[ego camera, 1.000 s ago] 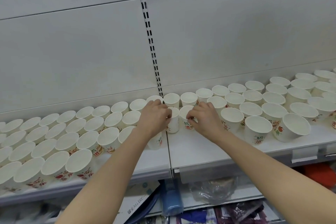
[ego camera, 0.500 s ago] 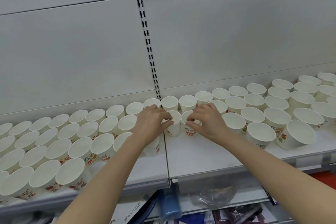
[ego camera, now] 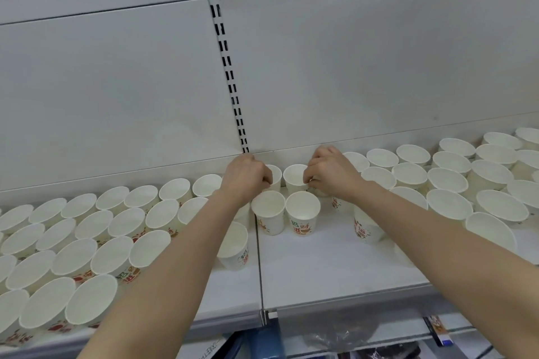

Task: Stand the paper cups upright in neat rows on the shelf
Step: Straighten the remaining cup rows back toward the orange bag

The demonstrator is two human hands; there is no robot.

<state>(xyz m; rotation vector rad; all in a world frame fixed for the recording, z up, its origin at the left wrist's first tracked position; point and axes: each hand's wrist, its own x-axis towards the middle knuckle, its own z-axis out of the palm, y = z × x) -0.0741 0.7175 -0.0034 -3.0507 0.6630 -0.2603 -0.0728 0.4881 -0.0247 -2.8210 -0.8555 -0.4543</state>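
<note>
Both hands moved to back-row cups, left hand point(ego camera: 248, 176), right hand point(ego camera: 331, 173), apparently gripping

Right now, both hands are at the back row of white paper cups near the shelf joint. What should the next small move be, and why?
Probably let go and draw both hands back. The left hand and the right hand each pinch a white paper cup at the back, and. Both cups look upright and level with the back row, directly behind two upright printed cups in front.

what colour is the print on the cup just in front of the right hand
Red and green on the white cup, in front of the right hand; clearest in the head view.
</note>
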